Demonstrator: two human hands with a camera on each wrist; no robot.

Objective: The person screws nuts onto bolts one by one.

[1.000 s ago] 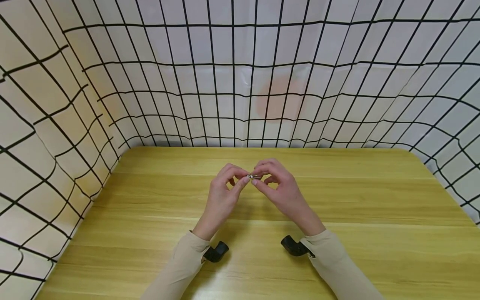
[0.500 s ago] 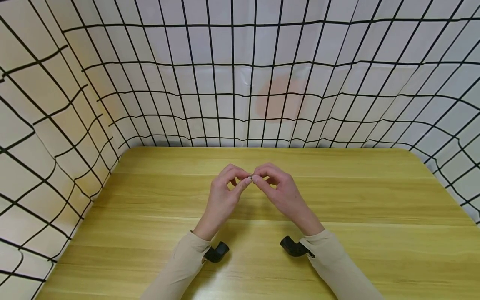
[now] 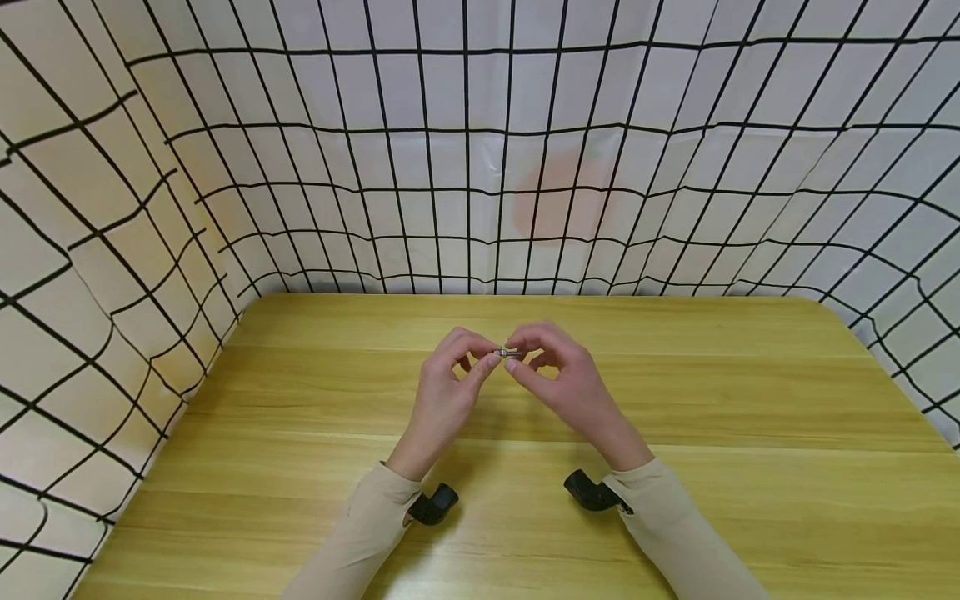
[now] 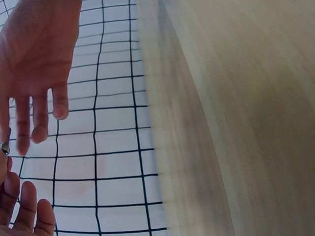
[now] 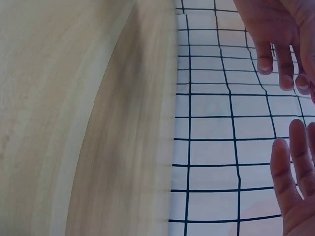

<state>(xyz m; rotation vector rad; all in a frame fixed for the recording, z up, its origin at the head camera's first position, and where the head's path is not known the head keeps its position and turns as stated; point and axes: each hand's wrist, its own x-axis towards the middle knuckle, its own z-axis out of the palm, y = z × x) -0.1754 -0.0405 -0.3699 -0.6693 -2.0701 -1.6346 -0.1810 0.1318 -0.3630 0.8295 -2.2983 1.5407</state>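
Note:
A small silver metal piece, shaped like a bolt with a ring or nut on it (image 3: 505, 352), is held in the air above the table. My left hand (image 3: 444, 392) pinches its left end between thumb and index finger. At its right part is my right hand (image 3: 567, 382), whose thumb and index fingertips stand slightly apart above and below the shank. In the left wrist view a bit of the metal piece (image 4: 6, 147) shows at the left edge, with the other fingers of both hands loosely extended. The right wrist view does not show the piece clearly.
The hands are over a wooden table (image 3: 300, 392). White sheeting with a black grid (image 3: 420, 158) surrounds its back and sides. A black curved wrist mount sticks out from each beige sleeve (image 3: 675, 525).
Half a second ago my right thumb and index finger pinched the metal piece; now they have spread and more of it shows. My left hand keeps its pinch in place.

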